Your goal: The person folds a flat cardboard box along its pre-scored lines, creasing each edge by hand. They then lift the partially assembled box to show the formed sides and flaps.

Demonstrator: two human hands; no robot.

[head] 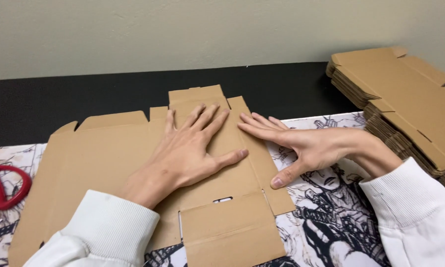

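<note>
A flat, unfolded cardboard box blank (pixel 108 153) lies spread across the middle of the desk (pixel 59 99), its scored panels and small tabs facing up. Most of it rests on a black-and-white illustrated mat (pixel 331 217) that covers the near part of the dark desk; the far tabs reach onto the bare black surface toward the pale wall (pixel 183 34).

The left hand (pixel 192 148) lies palm down on the blank's central panel, fingers (pixel 202 116) spread wide and straight, thumb pointing out to the right — it presses flat on the cardboard and grips nothing. The right hand (pixel 306 146) comes in from the right, also open and flat, its fingertips (pixel 249 123) touching the blank's right side panel just beside the left hand's fingers, while the thumb rests lower down at the edge of that same narrow panel. Its palm lies over the mat rather than the cardboard. Both wrists wear white ribbed sleeves (pixel 113 227).

At the near edge, a rectangular flap (pixel 227 232) of the blank lies folded over, with a small slot showing just above it.

To the far right, well apart from the hands, a stack of identical flat cardboard blanks (pixel 405 99) sits partly on the mat and partly on the desk. At the left edge, the red handles of a pair of scissors (pixel 4 190) lie on the mat, near the blank's left corner.
</note>
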